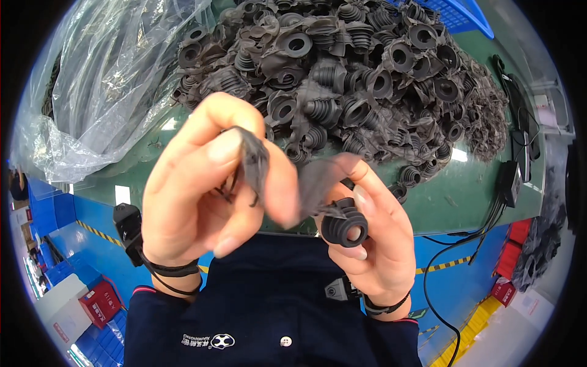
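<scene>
Right up close, I see a small black rubber boot with round ribs like a tiny spring and a hole in its end. It sits in the right hand, pinched between the thumb and the first fingers, with the hole facing me. A thin, floppy flap of rubber sticks up from it, and the right fingers touch that too. The left hand is just beside it, fingers curled in, squeezing a thin torn scrap of black rubber between thumb and fingertip. Both hands are closed on their bits. Behind them a big pile of the same ribbed boots lies on a green table. A crinkly clear plastic bag lies on the left.
</scene>
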The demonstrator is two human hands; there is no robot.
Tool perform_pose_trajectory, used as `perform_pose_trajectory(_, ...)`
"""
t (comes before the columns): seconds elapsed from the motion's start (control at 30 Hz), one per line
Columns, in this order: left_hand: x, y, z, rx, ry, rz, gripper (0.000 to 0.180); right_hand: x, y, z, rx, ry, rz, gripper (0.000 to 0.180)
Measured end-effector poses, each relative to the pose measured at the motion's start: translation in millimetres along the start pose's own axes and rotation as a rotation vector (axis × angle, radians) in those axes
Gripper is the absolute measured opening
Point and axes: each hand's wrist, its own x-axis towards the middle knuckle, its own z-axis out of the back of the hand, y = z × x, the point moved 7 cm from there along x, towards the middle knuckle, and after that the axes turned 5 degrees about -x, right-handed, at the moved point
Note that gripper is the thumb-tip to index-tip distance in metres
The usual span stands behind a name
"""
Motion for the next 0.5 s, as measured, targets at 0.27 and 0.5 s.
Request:
perform_pose_trajectory(0.27,-15.2,-19.9,-35.3,1.13,0.186,-0.538,0.039,-2.6,9.5,-1.8,-0.17,-0.059,-0.02,0.033)
perform_pose_trajectory(0.5,-26.5,-15.2,-47.4,1.422,0.229,-0.664,0.03,-0.1,8.1,-0.3,-0.231,0.001,-0.125,0.026)
